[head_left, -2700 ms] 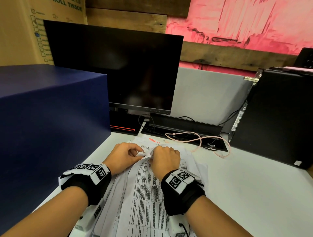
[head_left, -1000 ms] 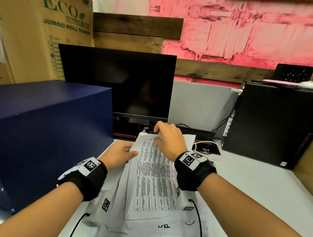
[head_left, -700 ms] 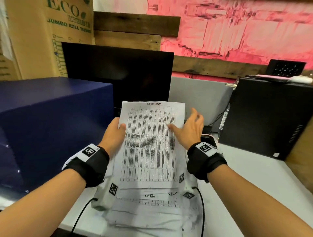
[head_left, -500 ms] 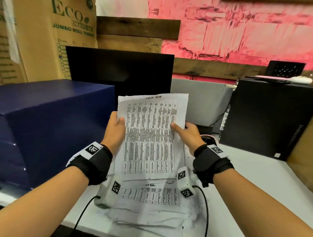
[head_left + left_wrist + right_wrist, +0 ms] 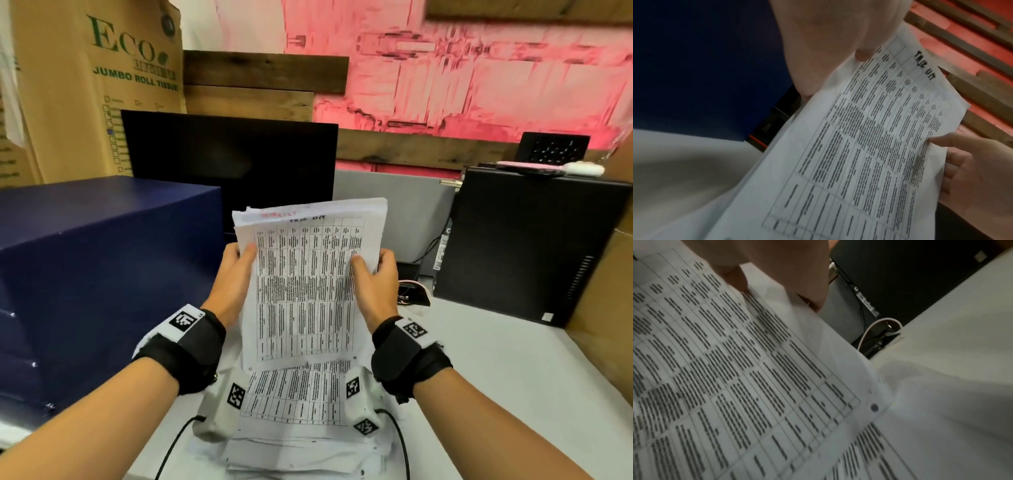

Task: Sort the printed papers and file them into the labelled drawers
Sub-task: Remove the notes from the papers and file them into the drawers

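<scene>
I hold a sheaf of printed papers point(image 5: 308, 274) upright in front of me, a table of text on the front sheet and a red-lettered sheet peeking out behind it. My left hand point(image 5: 236, 270) grips its left edge, thumb on the front. My right hand point(image 5: 373, 274) grips the right edge, thumb on the print. The left wrist view shows the same papers point(image 5: 869, 138) with handwriting at the top, my left hand point(image 5: 838, 45) and my right hand point(image 5: 966, 165) on them. In the right wrist view my right hand point(image 5: 766, 269) pinches the papers point(image 5: 735, 369). More printed sheets point(image 5: 298, 404) lie stacked on the desk below. No labelled drawers show.
A large dark blue box point(image 5: 102, 274) stands at the left. A black monitor point(image 5: 229, 164) is behind the papers, a black computer tower point(image 5: 524, 246) at the right. Cables point(image 5: 411, 291) lie by the tower. The grey desk point(image 5: 513, 377) extends right. A cardboard carton point(image 5: 96, 85) stands behind.
Both hands lifted the papers off the desk stack and raised them upright. My right hand shifted from flat on the sheet to gripping its right edge.
</scene>
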`<state>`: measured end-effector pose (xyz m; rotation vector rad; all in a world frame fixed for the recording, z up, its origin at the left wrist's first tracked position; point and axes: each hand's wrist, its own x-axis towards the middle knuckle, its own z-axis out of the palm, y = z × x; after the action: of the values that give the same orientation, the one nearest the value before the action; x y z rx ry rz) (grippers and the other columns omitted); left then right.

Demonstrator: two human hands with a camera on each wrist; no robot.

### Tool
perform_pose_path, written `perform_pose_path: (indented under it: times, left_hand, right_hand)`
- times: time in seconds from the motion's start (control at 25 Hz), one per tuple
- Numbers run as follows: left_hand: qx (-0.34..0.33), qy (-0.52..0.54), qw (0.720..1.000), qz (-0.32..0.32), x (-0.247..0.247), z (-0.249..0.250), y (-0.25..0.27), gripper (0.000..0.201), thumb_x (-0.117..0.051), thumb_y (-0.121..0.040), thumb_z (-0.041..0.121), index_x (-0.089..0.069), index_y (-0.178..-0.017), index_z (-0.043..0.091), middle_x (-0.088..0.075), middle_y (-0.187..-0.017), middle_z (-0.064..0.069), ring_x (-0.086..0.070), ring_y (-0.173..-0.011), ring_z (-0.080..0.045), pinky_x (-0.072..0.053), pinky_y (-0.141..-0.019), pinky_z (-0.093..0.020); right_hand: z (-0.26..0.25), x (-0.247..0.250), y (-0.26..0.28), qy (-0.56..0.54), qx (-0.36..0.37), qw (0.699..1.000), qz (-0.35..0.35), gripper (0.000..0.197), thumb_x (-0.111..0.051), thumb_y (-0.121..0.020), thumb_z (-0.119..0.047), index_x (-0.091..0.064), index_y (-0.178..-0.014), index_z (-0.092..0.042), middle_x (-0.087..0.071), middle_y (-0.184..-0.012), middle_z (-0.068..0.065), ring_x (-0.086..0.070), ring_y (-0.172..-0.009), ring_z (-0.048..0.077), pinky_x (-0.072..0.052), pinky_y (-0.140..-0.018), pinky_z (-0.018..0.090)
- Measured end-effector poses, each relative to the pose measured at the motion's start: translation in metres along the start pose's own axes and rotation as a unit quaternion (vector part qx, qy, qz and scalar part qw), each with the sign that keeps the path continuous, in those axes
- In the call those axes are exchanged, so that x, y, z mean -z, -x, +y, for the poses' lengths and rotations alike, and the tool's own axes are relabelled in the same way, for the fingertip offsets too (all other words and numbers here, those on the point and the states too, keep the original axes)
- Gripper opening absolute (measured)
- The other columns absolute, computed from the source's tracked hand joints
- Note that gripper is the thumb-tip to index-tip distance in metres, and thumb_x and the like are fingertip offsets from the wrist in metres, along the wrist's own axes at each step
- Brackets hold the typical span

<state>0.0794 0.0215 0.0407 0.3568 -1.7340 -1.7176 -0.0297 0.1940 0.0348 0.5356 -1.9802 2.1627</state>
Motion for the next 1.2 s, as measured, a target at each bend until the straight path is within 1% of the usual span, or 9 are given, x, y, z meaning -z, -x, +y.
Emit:
perform_pose_path:
  times: [0.16,0.28,0.44,0.56,0.68,0.76,0.88,1.04,1.2]
  left_hand:
    - [0.026,0.044,0.999,-0.005,-0.010,-0.014,0.008,0.025,-0.039,-0.102,0.037,-0.058,-0.116,0.031,-0.067,-0.115,0.009,-0.063,-0.108,-0.012,-0.047,-0.093,-0.034]
    - [0.009,0.037,0.999,0.007,-0.014,-0.012,0.006,0.030,-0.040,-0.102,0.035,-0.060,-0.121,0.023,-0.068,-0.116,0.004,-0.064,-0.109,-0.015,-0.047,-0.099,-0.039]
    - [-0.006,0.007,1.000,0.028,-0.016,-0.013,-0.002,0.025,-0.044,-0.101,0.031,-0.062,-0.110,0.016,-0.069,-0.110,-0.003,-0.065,-0.105,-0.022,-0.050,-0.096,-0.045]
    - [-0.013,-0.012,0.999,0.037,-0.019,-0.017,0.001,0.020,-0.044,-0.101,0.027,-0.059,-0.101,0.014,-0.067,-0.101,-0.002,-0.064,-0.098,-0.024,-0.053,-0.085,-0.037]
    - [-0.029,-0.024,0.998,0.058,-0.018,-0.013,0.001,0.015,-0.048,-0.100,0.022,-0.052,-0.110,0.012,-0.063,-0.100,0.003,-0.062,-0.093,-0.015,-0.048,-0.073,-0.023]
    - [-0.040,-0.014,0.998,0.046,-0.016,-0.006,-0.001,0.022,-0.052,-0.098,0.018,-0.050,-0.119,0.013,-0.063,-0.108,0.004,-0.062,-0.095,-0.007,-0.048,-0.072,-0.018]
    - [-0.066,-0.002,0.997,0.030,-0.012,0.012,-0.005,0.025,-0.055,-0.096,0.024,-0.053,-0.119,0.013,-0.065,-0.107,0.005,-0.064,-0.092,-0.004,-0.052,-0.070,-0.015]
    - [-0.075,0.027,0.996,0.039,-0.010,0.034,-0.012,0.022,-0.054,-0.097,0.026,-0.060,-0.107,0.008,-0.068,-0.107,-0.010,-0.066,-0.096,-0.023,-0.056,-0.084,-0.037]
    - [-0.067,0.043,0.996,0.035,-0.007,0.039,-0.011,0.021,-0.055,-0.097,0.029,-0.060,-0.103,0.009,-0.069,-0.106,-0.011,-0.067,-0.094,-0.023,-0.056,-0.081,-0.037]
  right_hand:
    - [0.018,0.002,0.008,-0.017,-0.028,0.999,0.032,0.021,-0.056,-0.094,-0.017,-0.050,-0.114,-0.013,-0.064,-0.103,-0.002,-0.063,-0.088,0.010,-0.049,-0.071,0.022]
    - [0.016,0.001,0.008,-0.026,-0.025,0.998,0.043,0.019,-0.054,-0.096,-0.017,-0.048,-0.113,-0.013,-0.063,-0.101,-0.003,-0.060,-0.084,0.006,-0.045,-0.066,0.017]
    - [0.013,0.005,0.006,-0.003,0.003,0.995,0.100,0.016,-0.052,-0.096,-0.016,-0.042,-0.109,-0.015,-0.057,-0.094,-0.002,-0.055,-0.077,0.008,-0.040,-0.056,0.010]
    - [0.014,0.006,0.008,0.019,0.008,0.994,0.109,0.016,-0.052,-0.096,-0.015,-0.040,-0.107,-0.014,-0.057,-0.100,0.004,-0.056,-0.082,0.016,-0.039,-0.056,0.011]
    - [0.011,0.006,0.008,0.020,0.004,0.995,0.098,0.016,-0.051,-0.096,-0.012,-0.040,-0.107,-0.012,-0.054,-0.092,-0.001,-0.052,-0.073,0.010,-0.039,-0.050,0.006]
    - [0.009,0.006,0.008,0.034,0.008,0.995,0.091,0.016,-0.052,-0.096,-0.012,-0.040,-0.107,-0.012,-0.054,-0.095,0.001,-0.053,-0.076,0.013,-0.040,-0.053,0.009]
    - [0.007,0.003,0.006,0.049,0.013,0.995,0.087,0.017,-0.053,-0.096,-0.015,-0.040,-0.107,-0.015,-0.057,-0.105,0.007,-0.058,-0.091,0.023,-0.043,-0.071,0.025]
    - [-0.001,-0.002,0.008,0.045,0.020,0.996,0.074,0.018,-0.052,-0.098,-0.028,-0.040,-0.108,-0.018,-0.055,-0.099,-0.004,-0.055,-0.094,0.019,-0.038,-0.077,0.028]
    - [-0.006,-0.003,0.011,0.045,0.025,0.996,0.076,0.021,-0.048,-0.099,-0.033,-0.041,-0.107,-0.016,-0.053,-0.093,-0.007,-0.054,-0.090,0.017,-0.042,-0.078,0.031]
